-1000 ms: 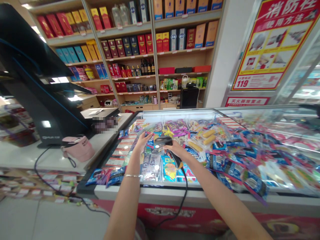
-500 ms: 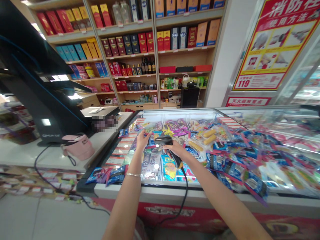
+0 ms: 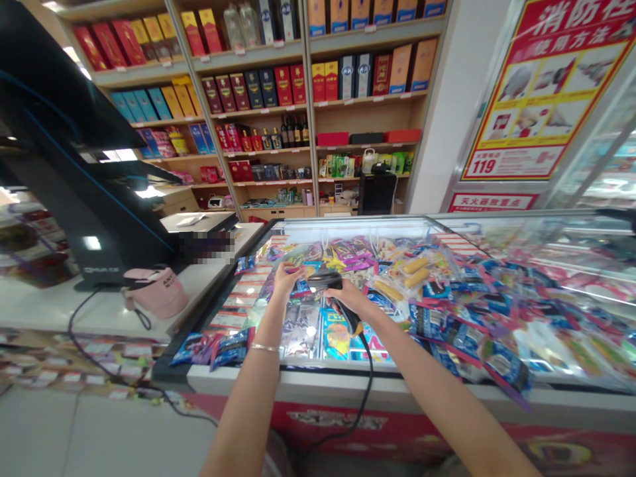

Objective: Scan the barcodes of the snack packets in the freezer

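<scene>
In the head view my right hand (image 3: 349, 296) is wrapped round the handle of a black barcode scanner (image 3: 324, 280), its head turned left and its cable hanging down. My left hand (image 3: 287, 278) pinches a small blue snack packet (image 3: 302, 287) just left of the scanner head; the hand and scanner cover part of it. Both hands are above the glass top of a chest freezer (image 3: 233, 375). Blue and purple packets (image 3: 232, 347) lie at its near left corner. To the right is a heap of similar blue packets (image 3: 464, 334), with yellow corn-like packs (image 3: 416, 270) beside it.
A counter at left carries a black checkout terminal (image 3: 99, 199) and a pink cup-shaped bag (image 3: 155, 291). The scanner cable (image 3: 368, 391) hangs over the freezer front. Shelves of boxed bottles (image 3: 283, 85) stand behind, and a red and yellow wall poster (image 3: 541, 106) hangs at right.
My left hand has shifted very slightly, the packet still in its fingers. My right hand and the scanner stay in nearly the same place.
</scene>
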The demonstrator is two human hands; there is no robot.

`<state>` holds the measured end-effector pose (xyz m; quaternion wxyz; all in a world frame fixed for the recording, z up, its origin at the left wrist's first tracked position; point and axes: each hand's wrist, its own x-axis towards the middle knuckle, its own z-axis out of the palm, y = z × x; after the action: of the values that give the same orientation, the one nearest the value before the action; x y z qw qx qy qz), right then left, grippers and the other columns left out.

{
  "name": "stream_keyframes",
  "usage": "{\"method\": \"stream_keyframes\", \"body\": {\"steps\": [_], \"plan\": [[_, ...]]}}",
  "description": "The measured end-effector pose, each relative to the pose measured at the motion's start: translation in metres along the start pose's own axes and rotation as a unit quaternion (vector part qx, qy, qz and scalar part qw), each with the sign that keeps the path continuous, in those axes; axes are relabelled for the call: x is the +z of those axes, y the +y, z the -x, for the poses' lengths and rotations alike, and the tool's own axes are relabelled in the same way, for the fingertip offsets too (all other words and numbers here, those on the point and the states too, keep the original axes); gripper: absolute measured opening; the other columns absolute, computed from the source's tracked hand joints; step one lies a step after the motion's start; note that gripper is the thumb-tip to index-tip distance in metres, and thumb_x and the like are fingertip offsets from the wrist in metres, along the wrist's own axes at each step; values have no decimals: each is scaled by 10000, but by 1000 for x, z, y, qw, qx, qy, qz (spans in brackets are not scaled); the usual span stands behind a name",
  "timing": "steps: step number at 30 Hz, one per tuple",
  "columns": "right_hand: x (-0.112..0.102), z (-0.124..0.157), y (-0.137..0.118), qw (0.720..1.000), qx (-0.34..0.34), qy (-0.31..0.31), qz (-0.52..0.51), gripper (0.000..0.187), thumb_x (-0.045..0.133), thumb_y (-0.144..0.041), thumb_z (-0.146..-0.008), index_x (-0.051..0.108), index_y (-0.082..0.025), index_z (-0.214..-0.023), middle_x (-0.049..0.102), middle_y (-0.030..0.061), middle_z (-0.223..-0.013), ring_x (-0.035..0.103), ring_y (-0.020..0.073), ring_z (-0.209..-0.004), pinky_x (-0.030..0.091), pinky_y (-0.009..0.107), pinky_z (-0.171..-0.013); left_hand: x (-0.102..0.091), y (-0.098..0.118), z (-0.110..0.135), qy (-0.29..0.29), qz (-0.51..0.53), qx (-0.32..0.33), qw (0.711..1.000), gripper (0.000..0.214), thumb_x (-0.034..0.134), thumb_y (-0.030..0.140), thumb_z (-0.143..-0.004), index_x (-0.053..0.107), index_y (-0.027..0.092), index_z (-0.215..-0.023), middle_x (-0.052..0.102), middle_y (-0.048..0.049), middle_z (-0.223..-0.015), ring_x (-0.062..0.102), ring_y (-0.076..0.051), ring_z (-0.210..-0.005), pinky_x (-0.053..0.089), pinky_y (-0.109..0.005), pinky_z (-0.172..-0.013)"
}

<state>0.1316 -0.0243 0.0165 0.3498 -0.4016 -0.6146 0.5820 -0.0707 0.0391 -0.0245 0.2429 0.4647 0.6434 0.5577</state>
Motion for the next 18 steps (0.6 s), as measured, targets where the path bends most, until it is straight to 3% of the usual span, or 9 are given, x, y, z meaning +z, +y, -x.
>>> {"method": "stream_keyframes", "body": {"steps": [5,10,14,18], "plan": [[0,1,-1,1000,11,7,24,198,558,-184,-712,553,-158,-516,508,-17,-409,456,90,-319,364,208,-366,-7,8,4,-22,-59,11,998,373,817,300,-423,692,165,-748,643,-14,-652,592,-167,-654,412,-243,-576],[0,-1,2,1000,13,6,7,157,555,-189,-703,554,-161,-549,530,-14,-436,454,97,-322,366,220,-350,-8,16,10,-74,124,-57,988,393,825,316,-391,709,129,-717,655,-22,-608,582,-142,-570,434,-249,-570],[0,-1,2,1000,0,-1,-19,125,559,-203,-688,552,-162,-570,533,-17,-460,463,96,-340,362,214,-344,-8,19,11,-31,179,-61,982,383,816,367,-433,694,121,-700,668,-40,-631,594,-150,-570,435,-252,-556],[0,0,1,999,-5,8,-39,114,569,-227,-673,552,-165,-578,536,-18,-477,463,92,-356,368,210,-344,-12,21,9,49,11,28,998,238,726,372,-630,651,157,-701,668,-47,-657,641,-199,-670,446,-269,-611]]}}
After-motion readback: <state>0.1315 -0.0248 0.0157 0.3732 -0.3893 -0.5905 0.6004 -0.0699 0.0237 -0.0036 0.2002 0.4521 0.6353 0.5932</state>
